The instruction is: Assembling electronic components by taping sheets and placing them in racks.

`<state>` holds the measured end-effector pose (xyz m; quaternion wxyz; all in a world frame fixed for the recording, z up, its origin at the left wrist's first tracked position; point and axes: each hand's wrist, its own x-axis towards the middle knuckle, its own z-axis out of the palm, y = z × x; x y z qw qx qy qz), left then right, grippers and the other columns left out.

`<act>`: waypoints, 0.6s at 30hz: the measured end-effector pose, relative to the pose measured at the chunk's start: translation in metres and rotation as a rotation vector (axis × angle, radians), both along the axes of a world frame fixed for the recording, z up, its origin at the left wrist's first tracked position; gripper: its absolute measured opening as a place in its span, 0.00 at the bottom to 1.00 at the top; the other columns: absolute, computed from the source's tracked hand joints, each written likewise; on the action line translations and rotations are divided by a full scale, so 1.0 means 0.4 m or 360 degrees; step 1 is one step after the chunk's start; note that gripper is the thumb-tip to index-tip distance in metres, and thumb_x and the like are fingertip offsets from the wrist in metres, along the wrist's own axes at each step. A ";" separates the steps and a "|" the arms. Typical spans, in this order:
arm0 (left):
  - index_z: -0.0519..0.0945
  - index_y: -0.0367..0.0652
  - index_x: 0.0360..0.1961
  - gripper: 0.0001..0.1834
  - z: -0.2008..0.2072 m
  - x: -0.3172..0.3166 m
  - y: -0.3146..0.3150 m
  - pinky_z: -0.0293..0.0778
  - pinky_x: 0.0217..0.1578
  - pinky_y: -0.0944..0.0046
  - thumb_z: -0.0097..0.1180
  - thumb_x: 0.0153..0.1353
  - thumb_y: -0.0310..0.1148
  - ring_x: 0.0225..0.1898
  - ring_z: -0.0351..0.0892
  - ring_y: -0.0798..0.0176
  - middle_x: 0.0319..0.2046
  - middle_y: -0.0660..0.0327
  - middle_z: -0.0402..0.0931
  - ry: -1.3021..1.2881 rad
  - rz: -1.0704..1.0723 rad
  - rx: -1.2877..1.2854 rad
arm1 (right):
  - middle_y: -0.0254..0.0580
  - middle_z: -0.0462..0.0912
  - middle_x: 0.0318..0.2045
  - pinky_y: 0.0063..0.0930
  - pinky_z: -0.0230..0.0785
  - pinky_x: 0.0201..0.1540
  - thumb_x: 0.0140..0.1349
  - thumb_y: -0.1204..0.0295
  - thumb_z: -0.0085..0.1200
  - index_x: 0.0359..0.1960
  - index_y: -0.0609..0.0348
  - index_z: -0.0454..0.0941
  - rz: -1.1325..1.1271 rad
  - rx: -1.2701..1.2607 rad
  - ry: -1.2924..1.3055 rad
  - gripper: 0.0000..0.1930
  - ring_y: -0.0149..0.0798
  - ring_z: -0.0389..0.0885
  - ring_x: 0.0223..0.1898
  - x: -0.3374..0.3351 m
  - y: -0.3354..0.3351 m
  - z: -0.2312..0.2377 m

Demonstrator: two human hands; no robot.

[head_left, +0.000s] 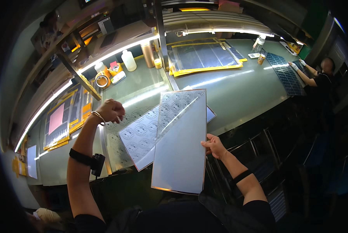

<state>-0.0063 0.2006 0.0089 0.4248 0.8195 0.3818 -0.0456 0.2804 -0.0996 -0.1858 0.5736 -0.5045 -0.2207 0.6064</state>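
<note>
My right hand (216, 146) grips the right edge of a thin rectangular panel (180, 155), its thumb on the upper face. The panel has a pale glossy face, a narrow copper-coloured edge and a mirrored band of dotted pattern at its top. Beneath it, a second similar panel (137, 138) lies at a slant on the worktable, partly covered. To the left, my left hand (112, 111) hovers above the table with its fingers curled in; I see nothing in them. A bracelet circles that wrist, and a strapped black device (98, 164) sits on the forearm.
The grey-green worktable (224, 87) runs under bright tube lights. Yellow-edged sheets (205, 58) lie at the back. A white bottle (129, 60), a copper-coloured flask (147, 54) and tape rolls (102, 80) stand back left. At far right, a gloved co-worker (322, 79) handles a dark patterned sheet (284, 73).
</note>
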 end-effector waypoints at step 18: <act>0.72 0.39 0.40 0.12 -0.320 -0.837 0.205 0.67 0.15 0.74 0.47 0.60 0.36 0.19 0.71 0.69 0.26 0.58 0.74 -0.0643 0.0959 -0.0304 | 0.22 0.70 0.19 0.13 0.63 0.17 0.52 0.74 0.54 0.37 0.51 0.74 -0.1545 0.0086 -0.0623 0.10 0.19 0.65 0.16 0.262 -0.572 0.207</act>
